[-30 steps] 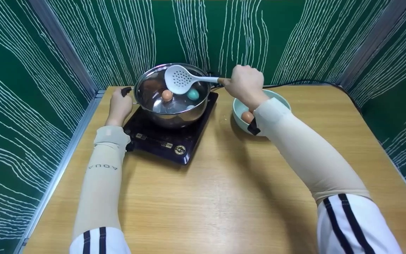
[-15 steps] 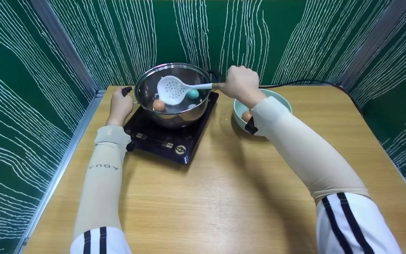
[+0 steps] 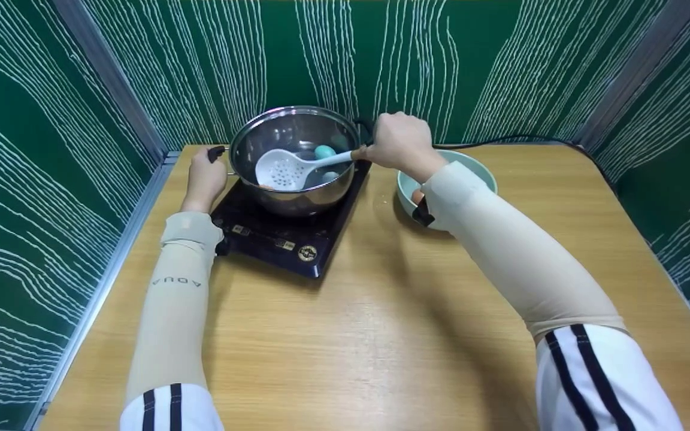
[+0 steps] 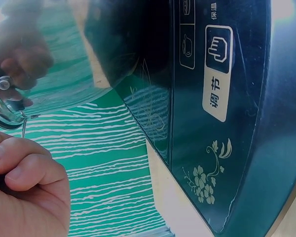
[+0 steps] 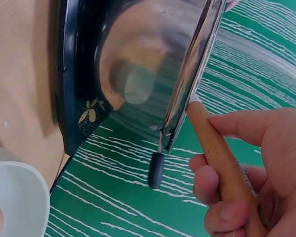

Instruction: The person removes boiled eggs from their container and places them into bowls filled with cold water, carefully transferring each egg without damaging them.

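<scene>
My left hand (image 3: 206, 179) grips the black side handle at the left of the steel pot (image 3: 297, 203); in the left wrist view its fingers are curled there. With my right hand (image 3: 402, 140) I hold the wooden handle (image 5: 219, 163) of a white slotted spoon (image 3: 282, 170). The spoon's perforated head is down inside the pot, near its front left wall. Beside it lie a turquoise egg (image 3: 324, 152) and a pale egg (image 3: 329, 176). Only a sliver of a brown egg (image 3: 266, 187) shows at the spoon's lower edge; the spoon and pot rim hide the rest.
Under the pot is a black induction cooker (image 3: 267, 242) on the wooden table (image 3: 345, 347). A light green bowl (image 3: 478, 169) with a brown egg (image 3: 418, 196) stands to the right, partly behind my right wrist. A black cable (image 3: 518, 137) runs along the back, before green walls.
The spoon's head has moved left, toward me and lower into the pot. The brown egg has shifted toward the pot's front left and become mostly hidden. My left hand stays on the handle.
</scene>
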The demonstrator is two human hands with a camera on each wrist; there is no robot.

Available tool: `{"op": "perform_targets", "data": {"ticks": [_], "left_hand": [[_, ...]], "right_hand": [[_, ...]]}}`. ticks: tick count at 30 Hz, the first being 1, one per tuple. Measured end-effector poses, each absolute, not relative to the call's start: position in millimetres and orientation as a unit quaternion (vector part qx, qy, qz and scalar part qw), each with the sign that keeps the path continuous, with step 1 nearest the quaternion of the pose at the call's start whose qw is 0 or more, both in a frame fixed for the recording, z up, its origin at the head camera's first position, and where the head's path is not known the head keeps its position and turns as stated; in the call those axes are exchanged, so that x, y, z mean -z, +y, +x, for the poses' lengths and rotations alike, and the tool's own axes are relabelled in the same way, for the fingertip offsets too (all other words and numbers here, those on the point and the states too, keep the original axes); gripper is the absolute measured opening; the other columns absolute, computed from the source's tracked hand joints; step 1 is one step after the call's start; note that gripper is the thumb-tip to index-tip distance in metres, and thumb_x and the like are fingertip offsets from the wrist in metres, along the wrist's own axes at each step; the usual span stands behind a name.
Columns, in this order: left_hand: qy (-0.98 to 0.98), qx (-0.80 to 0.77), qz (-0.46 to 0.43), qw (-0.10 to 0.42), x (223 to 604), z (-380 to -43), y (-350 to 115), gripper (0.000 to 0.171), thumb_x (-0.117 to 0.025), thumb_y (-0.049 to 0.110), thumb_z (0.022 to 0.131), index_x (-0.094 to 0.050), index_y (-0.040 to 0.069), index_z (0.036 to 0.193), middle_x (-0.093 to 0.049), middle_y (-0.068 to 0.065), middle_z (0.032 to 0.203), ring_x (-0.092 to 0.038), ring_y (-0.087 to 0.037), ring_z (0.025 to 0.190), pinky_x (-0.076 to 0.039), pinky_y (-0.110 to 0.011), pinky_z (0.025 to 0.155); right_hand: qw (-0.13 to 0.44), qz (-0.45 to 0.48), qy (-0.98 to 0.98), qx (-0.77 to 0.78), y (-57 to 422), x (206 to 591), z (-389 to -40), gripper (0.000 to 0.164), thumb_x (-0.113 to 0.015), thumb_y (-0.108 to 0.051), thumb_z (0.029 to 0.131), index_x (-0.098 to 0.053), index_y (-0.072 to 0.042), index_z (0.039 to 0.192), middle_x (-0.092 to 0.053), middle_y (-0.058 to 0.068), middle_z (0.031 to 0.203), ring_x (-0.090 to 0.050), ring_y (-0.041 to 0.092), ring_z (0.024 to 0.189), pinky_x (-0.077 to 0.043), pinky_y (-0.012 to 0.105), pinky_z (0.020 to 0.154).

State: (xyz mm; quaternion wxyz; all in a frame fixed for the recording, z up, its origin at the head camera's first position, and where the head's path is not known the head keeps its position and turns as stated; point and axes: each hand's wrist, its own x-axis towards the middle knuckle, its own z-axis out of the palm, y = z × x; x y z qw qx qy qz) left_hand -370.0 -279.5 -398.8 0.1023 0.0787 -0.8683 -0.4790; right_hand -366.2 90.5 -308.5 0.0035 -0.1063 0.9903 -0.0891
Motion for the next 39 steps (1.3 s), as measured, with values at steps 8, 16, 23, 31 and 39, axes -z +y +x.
{"op": "perform_targets", "data": {"ticks": [8, 16, 23, 31, 39], "left_hand": [[-0.863, 0.489, 0.087, 0.090, 398.8, -369.7, -279.4, 0.052, -0.035, 0.004, 0.104, -0.050, -0.004, 0.154, -0.052, -0.022, 0.161, -0.046, -0.035, 0.153, -0.035, -0.048, 0.129], [-0.858, 0.500, 0.095, 0.070, 396.5, -368.6, -279.1, 0.055, -0.035, 0.004, 0.106, -0.044, -0.001, 0.160, -0.046, -0.021, 0.167, -0.039, -0.035, 0.159, -0.031, -0.049, 0.132], [-0.862, 0.494, 0.088, 0.077, 398.9, -369.5, -280.2, 0.054, -0.034, 0.006, 0.106, -0.046, -0.002, 0.159, -0.049, -0.022, 0.164, -0.042, -0.035, 0.157, -0.033, -0.048, 0.130], [-0.859, 0.500, 0.085, 0.064, 397.8, -370.2, -280.7, 0.057, -0.032, 0.005, 0.106, -0.043, -0.001, 0.161, -0.046, -0.023, 0.166, -0.044, -0.034, 0.152, -0.038, -0.047, 0.123], [-0.858, 0.503, 0.086, 0.065, 399.8, -369.5, -281.9, 0.057, -0.033, 0.005, 0.106, -0.043, -0.001, 0.161, -0.047, -0.022, 0.166, -0.044, -0.033, 0.152, -0.037, -0.047, 0.124]], "right_hand": [[0.038, -0.122, 0.987, 0.098, 87.5, 302.1, -365.6, 0.055, -0.078, -0.064, 0.093, -0.065, -0.011, 0.088, -0.045, 0.000, 0.071, -0.048, 0.022, 0.071, -0.038, 0.035, 0.063], [0.073, -0.165, 0.974, 0.134, 96.9, 298.3, -368.1, 0.030, -0.077, -0.037, 0.098, -0.080, -0.008, 0.099, -0.061, 0.004, 0.079, -0.053, 0.023, 0.077, -0.040, 0.035, 0.066], [0.077, -0.172, 0.967, 0.173, 107.2, 302.0, -369.5, 0.025, -0.071, -0.028, 0.103, -0.081, -0.006, 0.108, -0.067, 0.010, 0.091, -0.054, 0.025, 0.082, -0.041, 0.036, 0.068], [0.053, -0.135, 0.966, 0.216, 122.5, 300.0, -371.1, 0.028, -0.069, -0.027, 0.104, -0.081, -0.004, 0.113, -0.070, 0.011, 0.097, -0.056, 0.026, 0.086, -0.044, 0.036, 0.069], [0.025, -0.123, 0.976, 0.180, 124.9, 298.9, -371.4, 0.029, -0.067, -0.029, 0.104, -0.081, -0.004, 0.112, -0.069, 0.011, 0.092, -0.058, 0.028, 0.086, -0.046, 0.037, 0.069]]}}
